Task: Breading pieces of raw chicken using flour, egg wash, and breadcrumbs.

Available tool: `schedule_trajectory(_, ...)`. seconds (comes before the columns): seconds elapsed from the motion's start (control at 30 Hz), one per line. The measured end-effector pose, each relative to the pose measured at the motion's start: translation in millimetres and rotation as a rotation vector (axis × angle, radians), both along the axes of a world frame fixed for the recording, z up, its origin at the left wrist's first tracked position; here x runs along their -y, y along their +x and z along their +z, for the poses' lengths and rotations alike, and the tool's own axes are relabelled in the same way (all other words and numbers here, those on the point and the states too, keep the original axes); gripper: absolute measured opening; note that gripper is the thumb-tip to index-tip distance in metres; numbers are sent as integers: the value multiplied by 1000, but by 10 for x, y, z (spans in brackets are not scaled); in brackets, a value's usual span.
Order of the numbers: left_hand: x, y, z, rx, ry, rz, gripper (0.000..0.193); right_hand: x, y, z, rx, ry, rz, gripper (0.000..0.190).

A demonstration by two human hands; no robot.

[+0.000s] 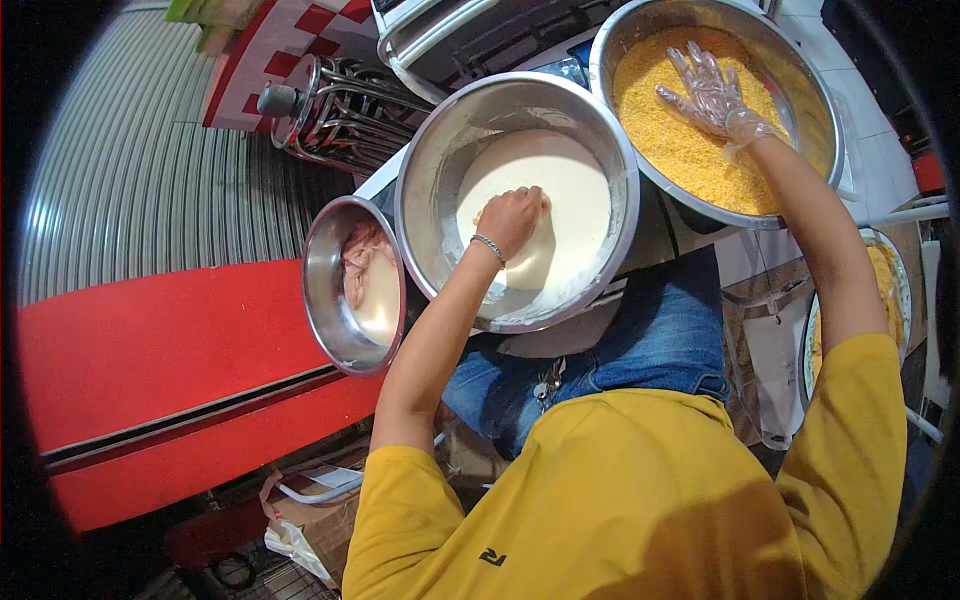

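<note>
My left hand [511, 217], bare with a chain bracelet at the wrist, reaches into a large steel bowl [517, 321] of pale, creamy batter [562, 169]. Its fingers curl downward at the batter. Small pinkish-orange bits show at its edges, but its underside is hidden, so I cannot tell whether it grips anything. My right hand [705, 94] wears a clear plastic glove. It lies palm down with fingers spread on yellow breadcrumbs [660, 142] in another large steel bowl [814, 97]. Left of the batter, a smaller steel bowl [319, 300] holds pink raw meat [361, 259] and pale liquid [379, 300].
A red counter panel [180, 345] and a ribbed metal shutter [142, 172] are at the left. Stacked metal stools [352, 112] stand behind the bowls. At right below my arm is a plate [810, 352] of yellow-coated food [885, 281]. A cardboard box [337, 532] sits low at left.
</note>
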State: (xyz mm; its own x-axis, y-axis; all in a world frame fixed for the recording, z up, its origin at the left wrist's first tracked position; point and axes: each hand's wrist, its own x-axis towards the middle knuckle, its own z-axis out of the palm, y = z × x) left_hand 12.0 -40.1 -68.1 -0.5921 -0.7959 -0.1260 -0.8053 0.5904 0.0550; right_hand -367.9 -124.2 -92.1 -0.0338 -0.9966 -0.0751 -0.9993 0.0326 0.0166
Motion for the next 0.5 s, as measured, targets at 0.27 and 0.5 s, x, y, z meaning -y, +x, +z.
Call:
schedule_trajectory(0.27, -50, -81, 142, -271, 260, 216, 12, -16, 7, 15, 12, -25, 1, 81)
schedule_trajectory(0.5, -64, -202, 331, -1034, 827, 511, 25, -8, -26, -57, 13, -80, 13, 81)
